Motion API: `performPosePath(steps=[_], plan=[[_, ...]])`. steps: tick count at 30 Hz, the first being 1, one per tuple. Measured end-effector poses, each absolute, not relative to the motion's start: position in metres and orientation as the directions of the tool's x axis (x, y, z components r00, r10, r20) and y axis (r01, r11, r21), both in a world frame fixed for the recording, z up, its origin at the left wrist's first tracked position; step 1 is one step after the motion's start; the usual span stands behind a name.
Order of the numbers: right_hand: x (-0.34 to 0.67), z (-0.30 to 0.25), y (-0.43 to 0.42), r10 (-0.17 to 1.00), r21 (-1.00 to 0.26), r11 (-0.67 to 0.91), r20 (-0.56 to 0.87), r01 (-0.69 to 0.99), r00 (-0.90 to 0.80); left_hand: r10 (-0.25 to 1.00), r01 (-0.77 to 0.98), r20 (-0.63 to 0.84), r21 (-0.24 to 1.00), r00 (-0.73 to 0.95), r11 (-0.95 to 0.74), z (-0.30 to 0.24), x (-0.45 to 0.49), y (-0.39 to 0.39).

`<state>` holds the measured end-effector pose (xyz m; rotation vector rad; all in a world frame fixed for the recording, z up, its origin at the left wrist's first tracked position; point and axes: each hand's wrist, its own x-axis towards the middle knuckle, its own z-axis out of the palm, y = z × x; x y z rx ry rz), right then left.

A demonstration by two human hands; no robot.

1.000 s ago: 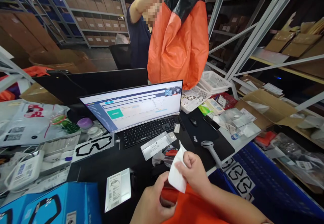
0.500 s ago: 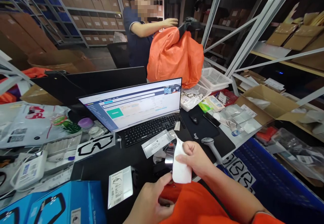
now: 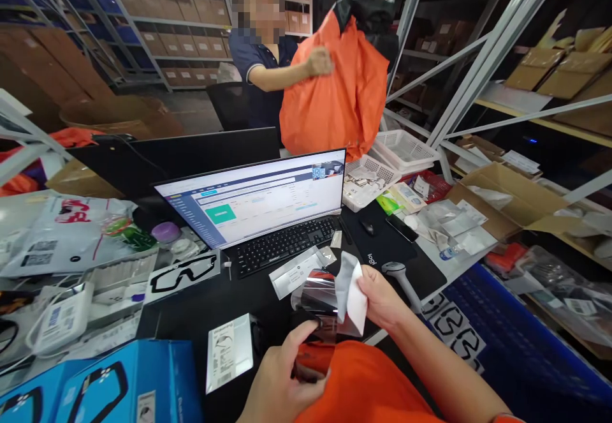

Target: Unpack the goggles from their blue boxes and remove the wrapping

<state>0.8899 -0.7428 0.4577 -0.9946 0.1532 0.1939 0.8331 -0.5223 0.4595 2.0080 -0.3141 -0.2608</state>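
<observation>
The right hand (image 3: pixel 382 298) is holding a white cloth (image 3: pixel 352 294) between thumb and fingers, its grip closing narrowly on the cloth's right edge, just above the near edge of the black tabletop (image 3: pixel 215 308). The left hand (image 3: pixel 282 381) is holding a glossy dark-red piece (image 3: pixel 319 341) from below, its grip wrapping tightly round it with the thumb lying across the top; what the piece is cannot be told. The cloth is hanging against the upper part of that piece, and a shiny film-like sheet (image 3: pixel 316 288) is standing just left of the cloth. Orange fabric (image 3: pixel 368 381) is lying directly beneath both hands at the lower edge of the view. Behind the hands, a silver packet (image 3: pixel 296 271) is lying in front of the keyboard (image 3: pixel 282 246), and the monitor (image 3: pixel 253 196) is showing a lit page. A barcode scanner (image 3: pixel 399 274) is resting just right of the right hand, on the edge of the black mat (image 3: pixel 382 247) that is carrying the mouse (image 3: pixel 367 226). A labelled packet (image 3: pixel 228 349) is lying left of the left hand, beside a blue box (image 3: pixel 95 385). Across the tabletop, a co-worker's hand (image 3: pixel 319 62) is gripping a large orange bag (image 3: pixel 335 104) above a white basket (image 3: pixel 404 148).
</observation>
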Motion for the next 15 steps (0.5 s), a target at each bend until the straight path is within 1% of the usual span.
performPosePath(steps=[3, 6, 10, 12, 15], plan=[[0.875, 0.446, -0.741, 0.141, -0.834, 0.521, -0.124, -0.180, 0.982, -0.291, -0.111, -0.026, 0.889, 0.956, -0.444, 0.461, 0.834, -0.522], [0.863, 0.440, -0.736, 0.136, -0.873, 0.470, -0.072, -0.128, 0.988, -0.320, -0.110, -0.042, 0.889, 0.946, -0.444, 0.465, 0.837, -0.523], [0.857, 0.449, -0.731, 0.137, -0.936, 0.344, -0.033, -0.079, 0.990, -0.373, -0.136, -0.052, 0.878, 0.926, -0.460, 0.468, 0.841, -0.522], [0.854, 0.458, -0.729, 0.118, -0.955, 0.293, -0.015, -0.049, 0.993, -0.387, -0.156, -0.050, 0.863, 0.921, -0.481, 0.467, 0.843, -0.521], [0.846, 0.467, -0.722, 0.108, -0.987, 0.157, -0.012, -0.029, 0.994, -0.402, -0.249, 0.009, 0.799, 0.915, -0.547, 0.465, 0.845, -0.521]])
